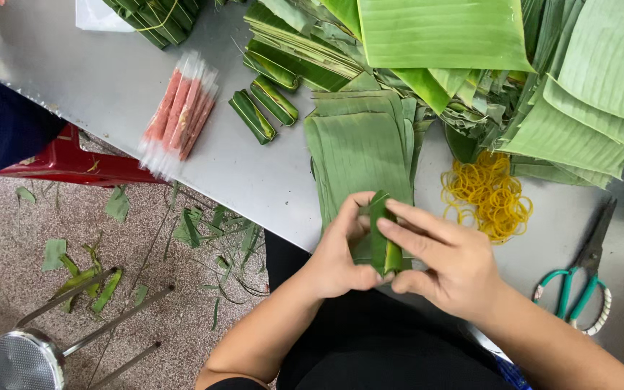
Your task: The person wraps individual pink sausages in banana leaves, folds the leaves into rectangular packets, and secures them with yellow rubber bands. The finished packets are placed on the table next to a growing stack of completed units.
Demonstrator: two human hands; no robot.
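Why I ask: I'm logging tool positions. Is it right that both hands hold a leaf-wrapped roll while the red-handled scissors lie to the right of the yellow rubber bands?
Not quite: the head view shows the scissors have green handles. The rest holds: left hand and right hand hold the leaf-wrapped roll, scissors right of the yellow rubber bands.

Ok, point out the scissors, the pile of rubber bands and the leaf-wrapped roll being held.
scissors [592,254], head view, on the blades near the pivot.
rubber bands [489,193], head view, middle of the yellow pile.
leaf-wrapped roll [382,235], head view, on its green side between both hands.
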